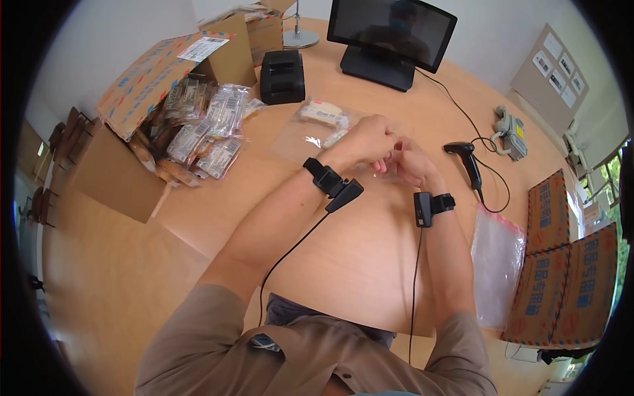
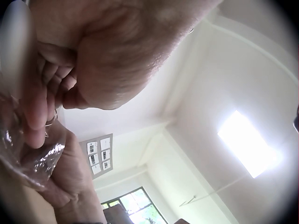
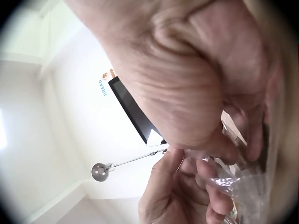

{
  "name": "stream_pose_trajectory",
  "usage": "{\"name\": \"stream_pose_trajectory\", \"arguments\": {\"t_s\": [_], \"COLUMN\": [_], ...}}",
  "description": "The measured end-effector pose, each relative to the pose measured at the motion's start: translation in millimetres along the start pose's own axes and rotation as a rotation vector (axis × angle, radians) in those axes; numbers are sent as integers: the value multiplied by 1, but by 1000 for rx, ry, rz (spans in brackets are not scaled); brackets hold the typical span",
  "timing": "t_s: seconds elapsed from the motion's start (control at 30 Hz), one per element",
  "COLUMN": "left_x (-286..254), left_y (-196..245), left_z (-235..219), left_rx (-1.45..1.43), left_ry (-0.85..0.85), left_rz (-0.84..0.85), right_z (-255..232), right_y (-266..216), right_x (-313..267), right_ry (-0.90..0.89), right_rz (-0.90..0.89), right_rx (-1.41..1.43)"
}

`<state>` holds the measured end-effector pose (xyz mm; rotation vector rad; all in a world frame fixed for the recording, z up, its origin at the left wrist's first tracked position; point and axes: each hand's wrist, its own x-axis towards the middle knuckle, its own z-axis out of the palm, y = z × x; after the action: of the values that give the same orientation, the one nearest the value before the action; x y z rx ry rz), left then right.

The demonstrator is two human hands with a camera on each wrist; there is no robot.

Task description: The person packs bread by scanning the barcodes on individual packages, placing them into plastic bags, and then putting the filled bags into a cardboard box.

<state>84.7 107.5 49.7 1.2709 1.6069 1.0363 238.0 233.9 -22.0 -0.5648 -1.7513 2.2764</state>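
A clear plastic bag lies on the table in the head view, with a pale packaged bread inside or under its film. Over the bag's right part, my left hand and right hand meet with fingertips close together. Both pinch the clear film with curled fingers. In the left wrist view, shiny film runs from the left fingers to the right hand. The right wrist view shows crinkled film between the left hand and the right hand's fingers. The backs of the hands hide part of the bag.
An open carton of packaged breads stands at left. Behind are a black device and monitor. A barcode scanner, telephone, flat plastic bag and printed cartons lie at right.
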Motion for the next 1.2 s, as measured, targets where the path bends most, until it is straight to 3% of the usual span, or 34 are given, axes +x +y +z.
{"name": "stream_pose_trajectory", "arguments": {"t_s": [0.03,0.1,0.17,0.2,0.27,0.33,0.37,0.43,0.57,0.67,0.7,0.77,0.8,0.87,1.0,1.07,1.2], "left_x": [-3,-10,-4,0,4,1,2,5,6,-3,-9,-10,-8,-10,-14,-15,-11], "left_y": [4,11,-4,-15,-34,-59,-72,-92,-107,-96,-84,-85,-94,-99,-115,-119,-117], "left_z": [-5,-18,-45,-64,-103,-139,-150,-161,-163,-161,-162,-166,-170,-175,-177,-178,-186], "left_rx": [0,43,13,-12,394,735,738,777,814,762,689,613,579,542,372,323,294], "left_ry": [4,-202,-172,-147,214,455,460,530,486,452,364,277,252,234,274,326,114], "left_rz": [0,21,68,114,110,-49,-43,-316,-334,-269,-338,-405,-342,-282,-308,-298,-321], "right_z": [4,11,26,23,16,22,26,46,61,76,75,78,76,84,59,60,78], "right_y": [0,-1,-7,-7,-6,-12,-15,-12,1,-5,0,6,6,-7,4,-7,-5], "right_x": [-2,-4,-4,-3,-3,-5,-5,-4,8,1,2,3,3,-1,7,4,-3], "right_ry": [-34,-70,191,190,172,136,101,180,401,521,524,310,309,122,176,20,-99], "right_rz": [-52,-102,-113,-116,0,12,29,-27,-144,-36,-34,-231,-229,-141,-54,135,109], "right_rx": [-5,-12,-152,-151,-178,-195,-213,-306,-602,-412,-413,124,123,217,-116,-361,-173]}}
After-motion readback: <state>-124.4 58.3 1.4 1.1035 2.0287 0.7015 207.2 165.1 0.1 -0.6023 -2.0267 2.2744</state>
